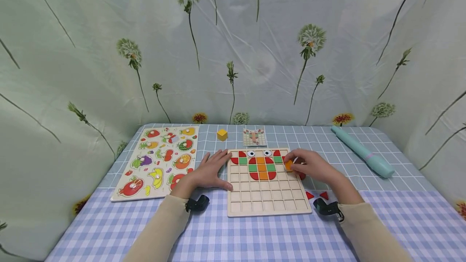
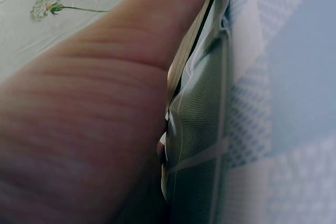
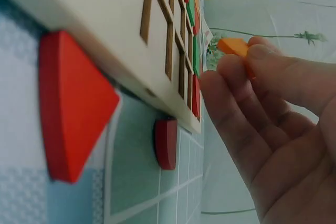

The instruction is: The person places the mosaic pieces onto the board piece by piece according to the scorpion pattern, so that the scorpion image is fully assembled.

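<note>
A pale wooden grid board [image 1: 269,197] lies on the table, its upper part filled with red, green and orange tiles and two eye tiles [image 1: 251,154]. At its left edge is my left hand [image 1: 212,170], fingers spread, fingertips near the upper corner and thumb by the side. My right hand [image 1: 311,165] pinches an orange tile [image 3: 233,46] between thumb and fingers, over the board's upper right part. Beside the board's right edge lie red triangles [image 1: 324,195] and a red rounded tile [image 3: 166,144]. In the left wrist view the forearm and hand hide most of the scene.
A fruit puzzle board [image 1: 162,192] lies to the left. Behind the grid board are a yellow cube [image 1: 222,134] and a small pattern card [image 1: 255,137]. Far right rests a teal tapered cylinder [image 1: 364,153] with a pink band. A flowered curtain [image 1: 255,51] stands behind the table.
</note>
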Available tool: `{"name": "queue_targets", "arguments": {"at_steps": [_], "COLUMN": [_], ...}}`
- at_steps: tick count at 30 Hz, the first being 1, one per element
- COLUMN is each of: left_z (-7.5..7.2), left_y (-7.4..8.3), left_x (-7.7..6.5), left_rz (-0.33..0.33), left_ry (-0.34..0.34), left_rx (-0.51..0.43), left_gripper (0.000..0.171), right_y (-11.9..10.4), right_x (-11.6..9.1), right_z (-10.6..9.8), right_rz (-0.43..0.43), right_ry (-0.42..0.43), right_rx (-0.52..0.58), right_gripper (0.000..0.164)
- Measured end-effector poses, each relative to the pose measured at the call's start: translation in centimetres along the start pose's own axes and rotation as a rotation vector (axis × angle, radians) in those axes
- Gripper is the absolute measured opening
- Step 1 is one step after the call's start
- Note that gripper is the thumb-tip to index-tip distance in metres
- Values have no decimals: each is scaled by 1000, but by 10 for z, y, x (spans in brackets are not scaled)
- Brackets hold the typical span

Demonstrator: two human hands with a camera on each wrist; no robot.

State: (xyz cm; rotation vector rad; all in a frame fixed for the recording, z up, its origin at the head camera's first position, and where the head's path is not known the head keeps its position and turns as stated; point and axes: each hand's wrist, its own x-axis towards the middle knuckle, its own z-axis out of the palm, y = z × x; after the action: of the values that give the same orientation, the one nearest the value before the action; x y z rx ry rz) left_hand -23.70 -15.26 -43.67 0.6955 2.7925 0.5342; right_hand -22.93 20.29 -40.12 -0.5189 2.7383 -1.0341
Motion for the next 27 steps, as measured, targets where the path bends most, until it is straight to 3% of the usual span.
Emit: {"name": "queue_targets", "arguments": {"at_steps": [13,19,27], "left_z": [1,1,0], "left_y": [-2,-2,-2], "left_x": [1,0,0], "left_rz": [8,13,15], "left_ry": [0,0,-2], "left_rx": [-2,-7,-17], "left_gripper": [111,111,111], "right_y": [-10,-14,-20], "right_x": [1,3,3], "right_z": [8,12,19], "right_rz": [-10,-98,-175], "right_ry": [-37,-21,-74], "right_rx": [-52,-112,-117], "right_gripper": [30,27,23]}}
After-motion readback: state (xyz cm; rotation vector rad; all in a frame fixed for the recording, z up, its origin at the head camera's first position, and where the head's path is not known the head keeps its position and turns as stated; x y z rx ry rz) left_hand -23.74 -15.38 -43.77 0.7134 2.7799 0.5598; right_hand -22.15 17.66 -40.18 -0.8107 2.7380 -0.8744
